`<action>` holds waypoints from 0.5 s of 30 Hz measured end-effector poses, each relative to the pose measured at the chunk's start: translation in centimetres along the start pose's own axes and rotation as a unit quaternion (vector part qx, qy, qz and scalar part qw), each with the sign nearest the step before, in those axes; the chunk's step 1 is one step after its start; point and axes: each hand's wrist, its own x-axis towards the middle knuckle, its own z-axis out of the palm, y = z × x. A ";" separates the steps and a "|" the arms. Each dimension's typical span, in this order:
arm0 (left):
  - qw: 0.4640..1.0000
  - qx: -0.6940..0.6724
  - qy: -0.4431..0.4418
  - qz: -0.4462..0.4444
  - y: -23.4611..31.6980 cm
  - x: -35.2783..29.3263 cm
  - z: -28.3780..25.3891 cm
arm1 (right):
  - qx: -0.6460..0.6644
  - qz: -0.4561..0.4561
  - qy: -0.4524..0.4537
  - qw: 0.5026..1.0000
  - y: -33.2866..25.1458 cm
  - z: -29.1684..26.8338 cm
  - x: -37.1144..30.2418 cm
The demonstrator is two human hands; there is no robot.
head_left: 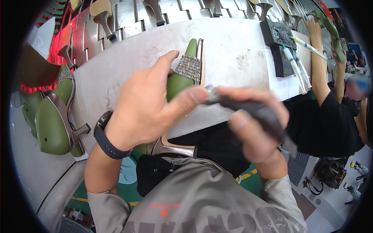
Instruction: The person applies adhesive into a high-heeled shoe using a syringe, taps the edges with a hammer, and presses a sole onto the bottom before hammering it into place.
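Observation:
My left hand [143, 101], with a dark watch on its wrist, is closed around a high-heeled sandal on a green last [178, 86]. A rhinestone band [188, 68] crosses its front, and the toe points away from me. The metallic heel [175, 148] shows below my left wrist, near my lap; the middle is hidden by that hand. My right hand [258, 128], smeared by motion, grips a dark-handled hand tool [252, 110]. The tool's metal end is close to my left thumb and the sole edge; whether it touches the sandal I cannot tell.
Green-lasted heeled sandals [54, 126] stand at the left. Across the pale worktable [229, 42], a slatted metal conveyor [128, 19] carries heeled soles. Syringes [293, 64] lie by a black foam block [278, 35]. A co-worker's arm [318, 66] reaches in at right.

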 end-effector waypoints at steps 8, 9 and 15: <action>0.989 0.147 0.014 0.005 1.3 1.1 2.2 | -0.049 -0.006 -0.024 0.999 1.2 -2.0 6.9; 0.989 0.150 0.015 0.007 1.1 1.3 2.1 | -0.047 0.015 -0.019 0.999 1.2 -2.0 7.9; 0.994 0.108 0.000 -0.010 1.0 0.9 1.2 | -0.043 0.104 0.002 0.994 4.1 -2.7 11.8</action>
